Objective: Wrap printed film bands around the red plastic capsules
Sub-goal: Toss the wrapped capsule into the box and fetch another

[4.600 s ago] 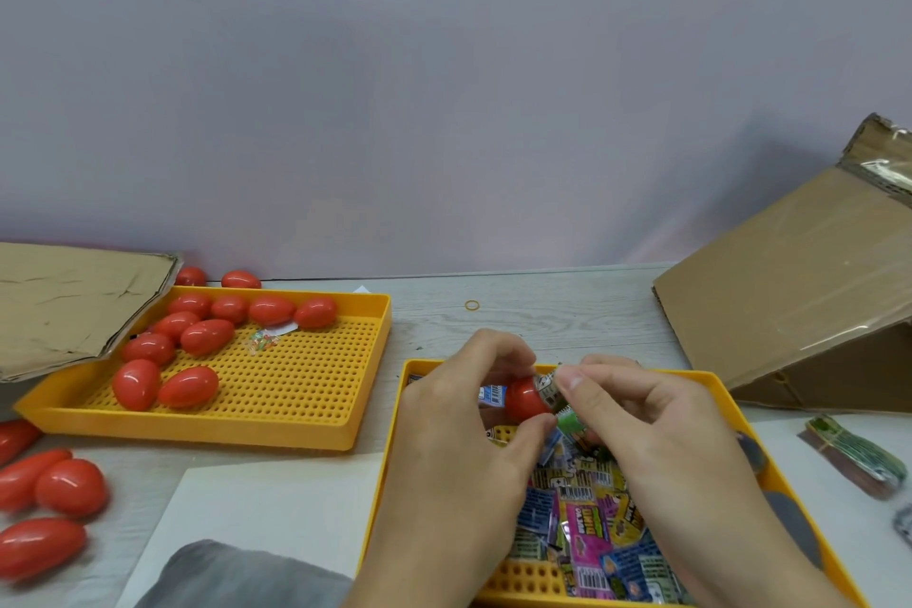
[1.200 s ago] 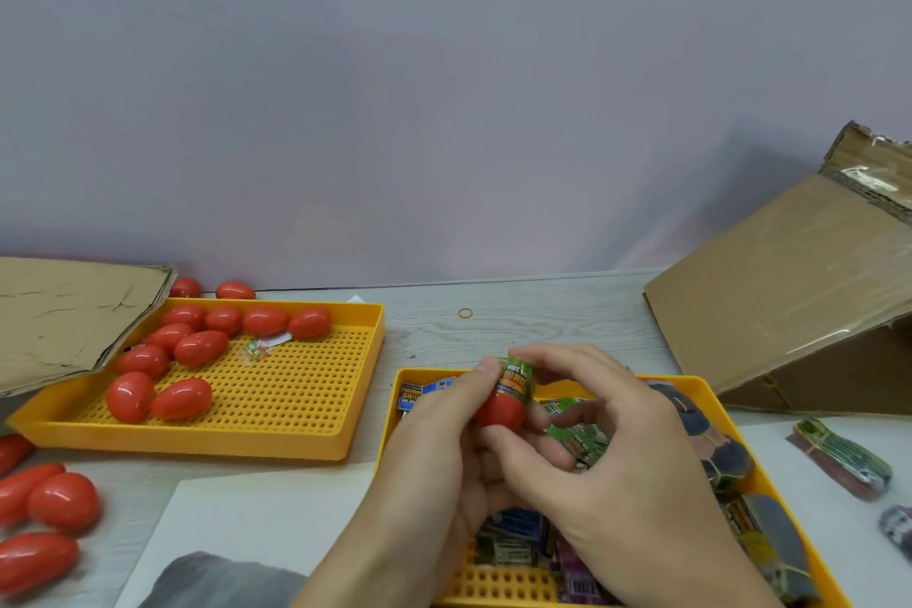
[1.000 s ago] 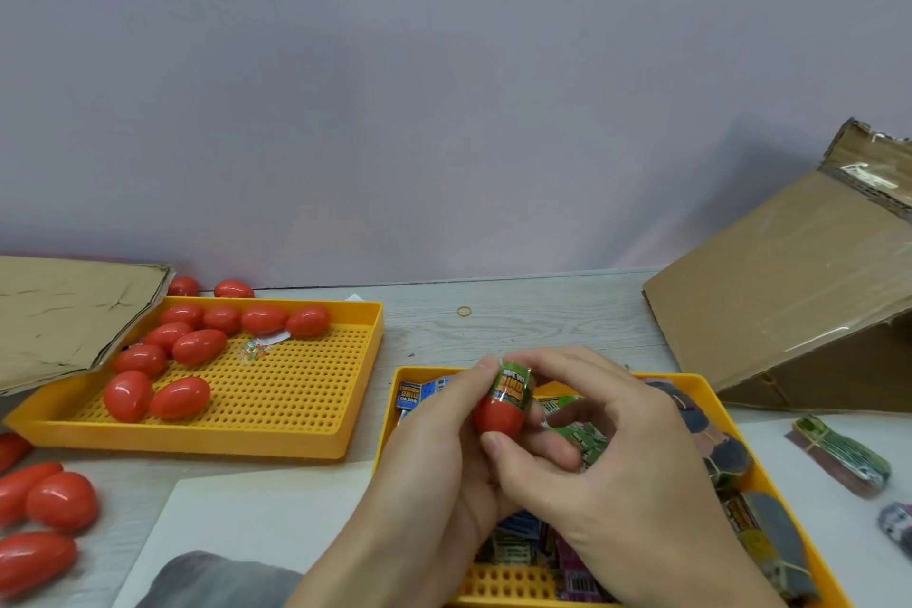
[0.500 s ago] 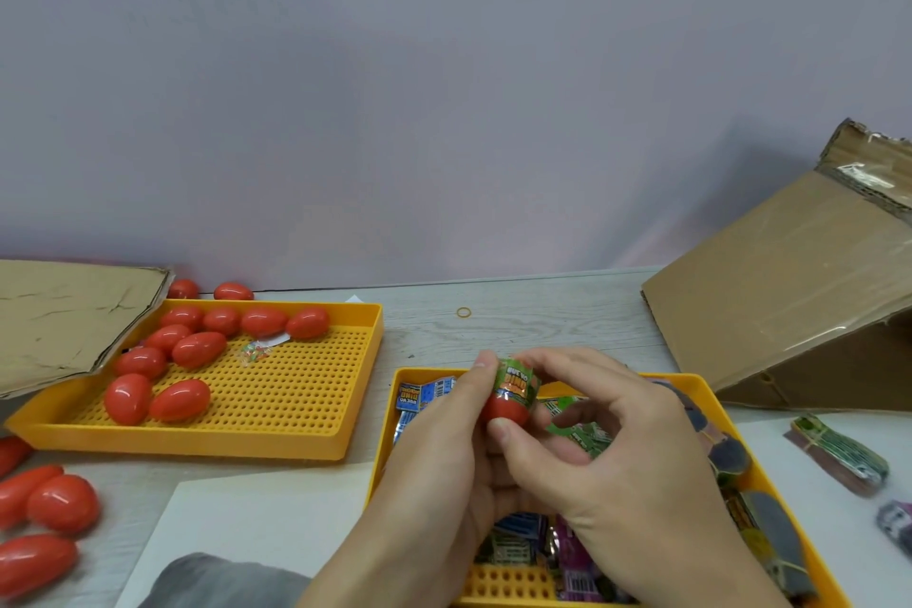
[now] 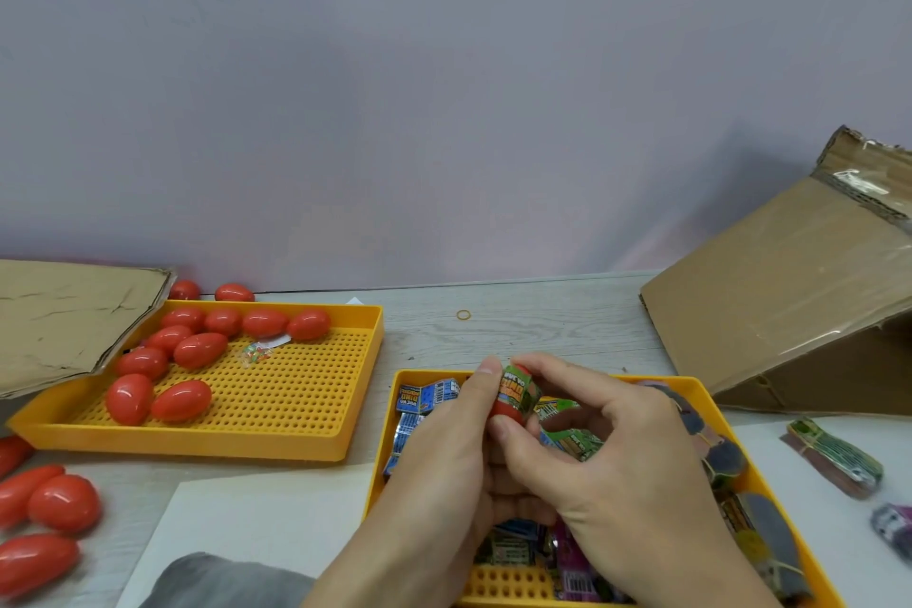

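Note:
A red capsule [image 5: 507, 410] sits between both hands above the near yellow tray [image 5: 701, 393]. A green printed film band [image 5: 518, 391] is round its upper half. My left hand [image 5: 444, 454] grips the capsule from the left, fingertip at its top. My right hand [image 5: 607, 464] pinches it from the right, thumb on its red lower end. Loose printed bands [image 5: 424, 397] lie in that tray, partly hidden by my hands. Several bare red capsules [image 5: 197, 348] lie in the far left yellow tray [image 5: 276, 439].
More red capsules [image 5: 44, 504] lie loose on the table at the left edge. Cardboard sheets stand at the left [image 5: 64, 316] and right [image 5: 789, 301]. A bundle of bands [image 5: 834, 454] lies at the right. A small rubber band [image 5: 464, 315] lies near the wall.
The band went from the capsule's tip to sitting round its upper half. Over the last second both hands stayed put, and the capsule tilted slightly.

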`<state>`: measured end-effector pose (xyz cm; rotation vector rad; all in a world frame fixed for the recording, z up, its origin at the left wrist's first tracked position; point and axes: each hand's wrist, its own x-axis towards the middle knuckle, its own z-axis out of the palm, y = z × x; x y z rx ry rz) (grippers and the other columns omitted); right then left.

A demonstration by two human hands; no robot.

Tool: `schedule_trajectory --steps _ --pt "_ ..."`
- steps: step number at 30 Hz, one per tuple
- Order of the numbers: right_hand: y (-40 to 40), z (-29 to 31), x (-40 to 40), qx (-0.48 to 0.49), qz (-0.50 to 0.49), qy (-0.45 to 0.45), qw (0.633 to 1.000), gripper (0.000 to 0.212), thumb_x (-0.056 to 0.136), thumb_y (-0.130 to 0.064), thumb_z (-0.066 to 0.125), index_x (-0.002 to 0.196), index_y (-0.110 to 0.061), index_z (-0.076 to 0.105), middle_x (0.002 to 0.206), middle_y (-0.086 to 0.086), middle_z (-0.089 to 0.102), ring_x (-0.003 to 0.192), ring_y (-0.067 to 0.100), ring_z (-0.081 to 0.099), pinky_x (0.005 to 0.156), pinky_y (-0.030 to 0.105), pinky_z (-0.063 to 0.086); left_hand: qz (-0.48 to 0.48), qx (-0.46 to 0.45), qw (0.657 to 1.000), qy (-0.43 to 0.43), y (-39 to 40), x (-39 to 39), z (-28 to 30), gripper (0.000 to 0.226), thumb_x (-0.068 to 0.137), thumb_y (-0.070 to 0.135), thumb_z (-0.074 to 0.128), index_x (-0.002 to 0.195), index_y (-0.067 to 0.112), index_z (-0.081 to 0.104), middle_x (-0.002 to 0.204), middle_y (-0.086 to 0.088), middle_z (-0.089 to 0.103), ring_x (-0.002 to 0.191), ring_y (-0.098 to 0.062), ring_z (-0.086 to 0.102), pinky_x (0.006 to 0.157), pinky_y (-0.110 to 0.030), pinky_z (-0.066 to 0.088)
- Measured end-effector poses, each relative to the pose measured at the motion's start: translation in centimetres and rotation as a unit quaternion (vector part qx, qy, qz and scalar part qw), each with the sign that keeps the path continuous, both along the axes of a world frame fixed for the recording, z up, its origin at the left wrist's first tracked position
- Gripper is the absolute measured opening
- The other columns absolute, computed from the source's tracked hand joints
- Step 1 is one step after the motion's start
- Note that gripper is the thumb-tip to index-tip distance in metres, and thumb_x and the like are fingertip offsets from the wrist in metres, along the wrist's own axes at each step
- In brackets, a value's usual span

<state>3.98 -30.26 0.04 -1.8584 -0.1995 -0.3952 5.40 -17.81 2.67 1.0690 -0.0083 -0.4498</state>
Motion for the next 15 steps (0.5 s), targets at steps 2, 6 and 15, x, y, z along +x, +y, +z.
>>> schedule_trajectory --steps 2,6,15 --pt "-0.01 0.15 0.05 -0.009 0.005 -0.013 1.000 0.031 0.066 -0.029 0.083 0.085 -0.049 0.069 0.089 -0.022 0.071 0.082 -0.001 0.067 0.064 0.006 0.051 0.010 -0.002 1.000 0.001 0.00 -0.02 0.03 0.038 0.064 0.040 0.051 0.066 0.003 0.059 0.048 -0.007 0.062 0.040 -0.014 0.061 0.040 -0.019 0.048" --pt "-0.11 0.17 0.07 -0.057 -0.010 -0.022 0.998 0.028 0.066 -0.045 0.081 0.089 -0.054 0.067 0.093 -0.027 0.069 0.090 0.000 0.066 0.077 0.016 0.054 0.035 0.009 0.999 0.002 -0.04 0.03 -0.17 0.040 0.071 0.039 0.051 0.070 0.000 0.056 0.048 -0.008 0.060 0.040 -0.015 0.059 0.041 -0.020 0.049" --pt "-0.07 -0.43 0.32 -0.048 -0.016 0.016 0.999 0.044 0.070 -0.034 0.080 0.113 -0.031 0.072 0.099 -0.019 0.071 0.102 0.002 0.065 0.087 0.030 0.056 0.049 0.002 0.999 0.001 -0.17 -0.20 -0.40 0.040 0.103 0.025 0.036 0.077 0.001 0.055 0.048 -0.005 0.060 0.040 -0.013 0.059 0.040 -0.019 0.049"
